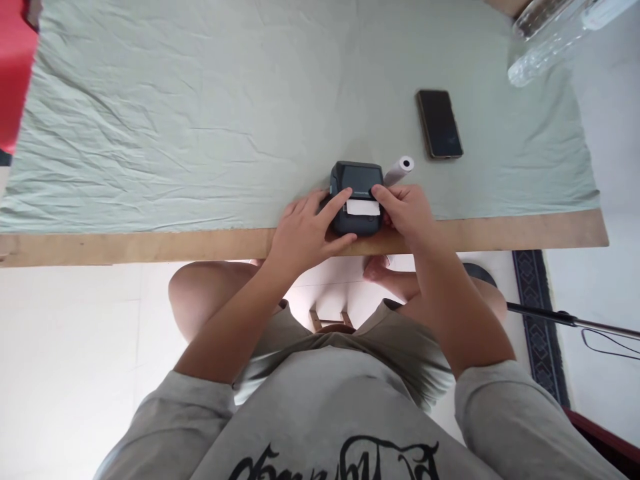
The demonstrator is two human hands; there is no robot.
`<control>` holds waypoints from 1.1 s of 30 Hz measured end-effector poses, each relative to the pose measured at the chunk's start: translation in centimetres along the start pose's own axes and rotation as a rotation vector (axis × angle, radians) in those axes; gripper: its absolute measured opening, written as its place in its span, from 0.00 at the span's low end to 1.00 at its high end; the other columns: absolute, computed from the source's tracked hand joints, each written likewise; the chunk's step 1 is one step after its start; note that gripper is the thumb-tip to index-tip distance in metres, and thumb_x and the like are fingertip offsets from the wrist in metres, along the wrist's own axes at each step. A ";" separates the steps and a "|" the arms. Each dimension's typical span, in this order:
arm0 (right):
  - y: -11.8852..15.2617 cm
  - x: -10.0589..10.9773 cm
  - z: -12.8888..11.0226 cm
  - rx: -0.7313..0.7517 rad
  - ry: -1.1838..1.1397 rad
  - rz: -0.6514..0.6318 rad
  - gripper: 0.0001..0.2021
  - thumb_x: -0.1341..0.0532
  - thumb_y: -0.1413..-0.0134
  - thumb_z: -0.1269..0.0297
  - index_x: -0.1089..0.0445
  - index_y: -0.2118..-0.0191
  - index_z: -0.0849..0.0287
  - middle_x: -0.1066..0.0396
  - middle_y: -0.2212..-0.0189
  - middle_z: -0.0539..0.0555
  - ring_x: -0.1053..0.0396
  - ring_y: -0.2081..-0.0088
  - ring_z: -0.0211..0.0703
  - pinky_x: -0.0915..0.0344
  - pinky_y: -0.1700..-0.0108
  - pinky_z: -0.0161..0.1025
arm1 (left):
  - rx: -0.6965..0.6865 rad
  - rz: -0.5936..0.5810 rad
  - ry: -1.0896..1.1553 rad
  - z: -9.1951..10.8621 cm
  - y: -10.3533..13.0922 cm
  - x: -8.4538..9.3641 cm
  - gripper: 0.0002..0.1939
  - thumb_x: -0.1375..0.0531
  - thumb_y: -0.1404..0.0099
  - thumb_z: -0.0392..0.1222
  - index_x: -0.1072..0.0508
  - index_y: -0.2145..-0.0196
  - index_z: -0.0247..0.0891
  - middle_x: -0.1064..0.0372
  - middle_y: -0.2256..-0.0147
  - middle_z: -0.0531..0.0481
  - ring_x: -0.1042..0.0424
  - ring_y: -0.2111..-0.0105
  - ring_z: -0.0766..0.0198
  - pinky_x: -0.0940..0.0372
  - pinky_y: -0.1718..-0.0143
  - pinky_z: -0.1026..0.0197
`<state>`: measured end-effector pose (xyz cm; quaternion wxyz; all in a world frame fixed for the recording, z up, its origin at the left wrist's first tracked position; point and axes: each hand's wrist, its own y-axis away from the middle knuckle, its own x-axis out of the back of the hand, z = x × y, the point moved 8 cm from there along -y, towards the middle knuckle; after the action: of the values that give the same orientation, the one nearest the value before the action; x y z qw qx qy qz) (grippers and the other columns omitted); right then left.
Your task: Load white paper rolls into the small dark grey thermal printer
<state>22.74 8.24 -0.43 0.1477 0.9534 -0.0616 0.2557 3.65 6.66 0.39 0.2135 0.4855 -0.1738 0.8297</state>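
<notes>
A small black printer (358, 179) sits at the table's front edge, with a strip of white paper (363, 207) showing across its front. My left hand (306, 230) wraps round its left side, index finger on top and thumb at the lower front. At its right side, my right hand (406, 208) grips the body, the thumb or a finger on the top right corner; the other fingers are partly hidden. Just behind my right hand lies a white paper roll (399, 171) with a dark core hole, close beside the printer.
A dark phone (440, 125) lies on the green cloth (225, 120) to the right. Clear plastic bottles (545, 57) lie at the back right. Something red (15, 80) is at the far left. A wooden edge (525, 230) runs along the front.
</notes>
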 end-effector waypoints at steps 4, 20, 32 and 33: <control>0.1 0.0 -0.4 0.015 0.004 0.005 0.30 0.35 0.44 0.45 0.47 0.85 0.55 0.45 0.87 0.46 0.49 0.81 0.32 0.54 0.77 0.38 | 0.022 -0.004 0.001 -0.2 -0.1 0.0 0.39 0.37 0.32 0.60 0.39 0.29 0.47 0.34 0.36 0.39 0.34 0.37 0.43 0.40 0.36 0.44; -0.3 0.0 -0.2 0.062 0.054 0.024 0.27 0.36 0.44 0.51 0.50 0.83 0.55 0.51 0.85 0.44 0.51 0.79 0.32 0.54 0.74 0.39 | 0.033 0.016 -0.023 0.0 -0.2 -0.1 0.43 0.36 0.35 0.61 0.41 0.29 0.41 0.33 0.36 0.38 0.32 0.38 0.43 0.40 0.38 0.45; 1.9 0.0 -0.4 0.261 0.261 0.249 0.22 0.49 0.31 0.52 0.52 0.76 0.53 0.47 0.80 0.48 0.47 0.75 0.41 0.54 0.68 0.43 | 0.025 -0.008 -0.046 -0.2 -0.2 -0.5 0.49 0.35 0.36 0.65 0.47 0.26 0.41 0.35 0.35 0.35 0.33 0.37 0.42 0.41 0.36 0.44; 2.0 0.0 -0.4 0.264 0.272 0.252 0.21 0.49 0.31 0.52 0.52 0.76 0.52 0.47 0.80 0.48 0.47 0.75 0.42 0.54 0.68 0.43 | 0.041 -0.006 -0.036 -0.3 -0.3 -0.5 0.52 0.35 0.36 0.66 0.48 0.26 0.37 0.36 0.34 0.33 0.34 0.36 0.41 0.41 0.35 0.44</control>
<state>22.15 6.46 0.35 -0.0045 0.9060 -0.1257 0.4041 3.79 6.95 -0.16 0.2029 0.5052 -0.1589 0.8236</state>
